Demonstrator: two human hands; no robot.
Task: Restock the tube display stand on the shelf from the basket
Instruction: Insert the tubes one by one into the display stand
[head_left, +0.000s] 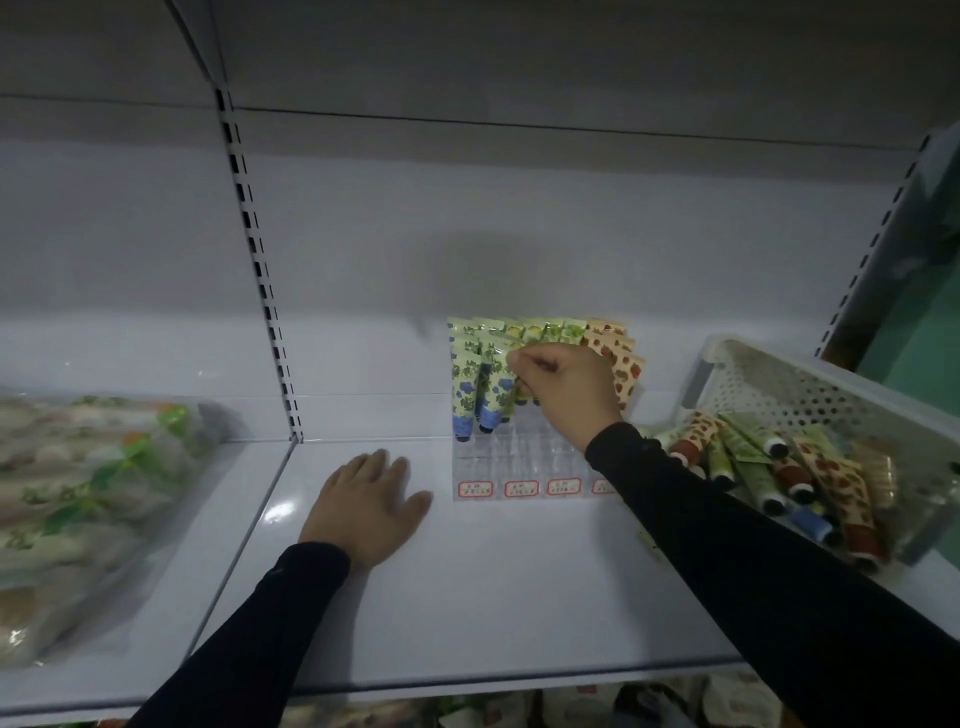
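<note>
A clear tube display stand (519, 467) sits on the white shelf (467, 597), with red-framed labels along its front. Blue-flowered tubes (465, 395) stand in its left column, green ones behind my hand, strawberry-patterned tubes (623, 374) at the right. My right hand (566, 389) reaches over the stand, fingers pinched on the top of a blue-flowered tube (496, 395) in the second column. My left hand (369, 506) lies flat on the shelf, left of the stand, fingers spread, holding nothing. A white perforated basket (810, 384) at the right holds several loose tubes (789, 478).
Clear plastic bags of packaged goods (88, 509) fill the neighbouring shelf bay on the left, past a slotted upright (260, 270). One green tube (652, 543) lies on the shelf beside my right forearm. More goods show dimly below the shelf's front edge.
</note>
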